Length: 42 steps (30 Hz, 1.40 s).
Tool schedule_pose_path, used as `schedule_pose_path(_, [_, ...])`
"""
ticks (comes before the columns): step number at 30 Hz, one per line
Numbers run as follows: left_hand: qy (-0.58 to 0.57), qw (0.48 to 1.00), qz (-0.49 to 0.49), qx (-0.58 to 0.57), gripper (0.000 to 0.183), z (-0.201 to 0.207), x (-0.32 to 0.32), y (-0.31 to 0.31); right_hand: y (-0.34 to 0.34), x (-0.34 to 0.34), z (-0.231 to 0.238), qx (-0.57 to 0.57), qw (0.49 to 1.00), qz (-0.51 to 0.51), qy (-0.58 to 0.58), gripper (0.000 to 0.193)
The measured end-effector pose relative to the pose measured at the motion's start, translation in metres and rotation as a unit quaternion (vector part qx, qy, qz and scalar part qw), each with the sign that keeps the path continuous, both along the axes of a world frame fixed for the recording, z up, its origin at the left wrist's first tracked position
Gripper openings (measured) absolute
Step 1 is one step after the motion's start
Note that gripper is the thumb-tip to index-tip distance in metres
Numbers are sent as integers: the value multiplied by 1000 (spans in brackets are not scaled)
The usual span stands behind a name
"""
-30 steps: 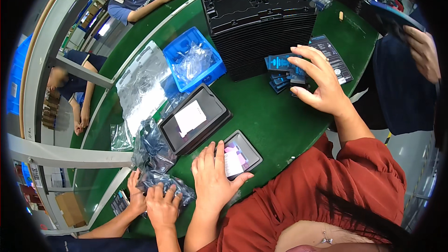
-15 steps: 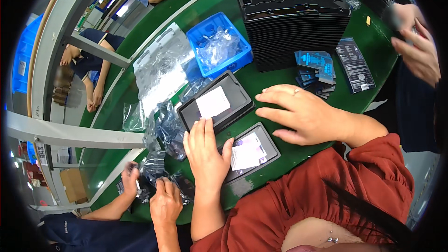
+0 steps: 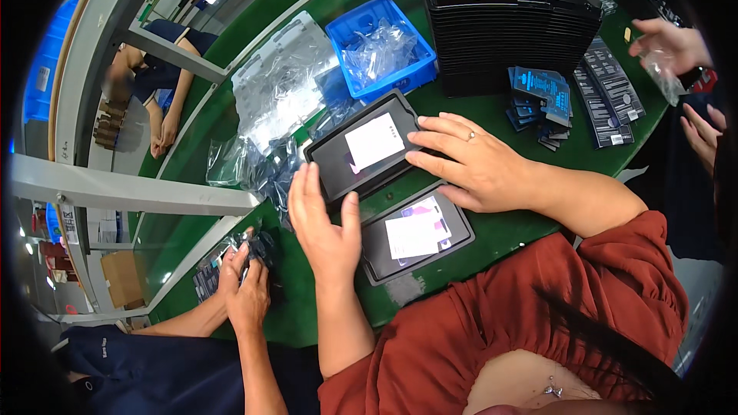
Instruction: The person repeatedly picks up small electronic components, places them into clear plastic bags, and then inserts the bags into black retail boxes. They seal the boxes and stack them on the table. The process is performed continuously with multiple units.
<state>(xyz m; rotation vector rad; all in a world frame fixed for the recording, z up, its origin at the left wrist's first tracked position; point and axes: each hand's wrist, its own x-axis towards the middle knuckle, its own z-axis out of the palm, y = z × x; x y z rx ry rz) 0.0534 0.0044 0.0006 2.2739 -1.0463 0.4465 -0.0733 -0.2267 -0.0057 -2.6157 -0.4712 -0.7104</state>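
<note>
A black rectangular tray (image 3: pixel 338 186) lies on the green bench in front of me, with a white paper card (image 3: pixel 374 143) inside it. My left hand (image 3: pixel 327 230) is at the tray's left end, fingers stretched out and the tips by its rim. At the right end, my right hand (image 3: pixel 480 165) has its fingers spread against the rim, a ring on one of them. Nearer to me sits a shallower dark tray (image 3: pixel 459 242) holding a white and purple card (image 3: pixel 415 234). Neither hand is closed round anything.
Behind the trays stand a blue bin (image 3: pixel 421 75) of clear plastic bags and a tall stack of black trays (image 3: pixel 511 38). Blue printed cards (image 3: pixel 542 92) and dark printed sheets (image 3: pixel 607 96) lie to the right. Co-workers' hands (image 3: pixel 244 284) work at left and right.
The upper tray is shifted slightly right and up in view. My right hand has come against its right end; my left hand has slid to its left end. The left co-worker's hands came together.
</note>
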Motion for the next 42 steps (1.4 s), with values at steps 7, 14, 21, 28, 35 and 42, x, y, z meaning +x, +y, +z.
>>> schedule_pose_path(7, [-34,996,-10,-83,43,6,-12,9,17,-17,-10,44,989,134,46,53])
schedule_pose_path(14, [41,983,-173,38,31,-15,-38,8,30,-23,-14,-39,979,145,141,65])
schedule_pose_path(21, [69,972,-162,155,98,-11,-49,18,25,-20,-17,-70,989,104,83,75])
schedule_pose_path(28, [140,970,-110,168,127,-15,-55,43,24,-18,-18,-48,983,102,142,86])
schedule_pose_path(35, [215,974,-9,77,113,-23,-70,64,31,-29,-4,-18,985,116,130,85])
schedule_pose_path(42, [281,947,137,-78,79,-30,-125,77,55,-49,-4,-2,979,95,182,65])
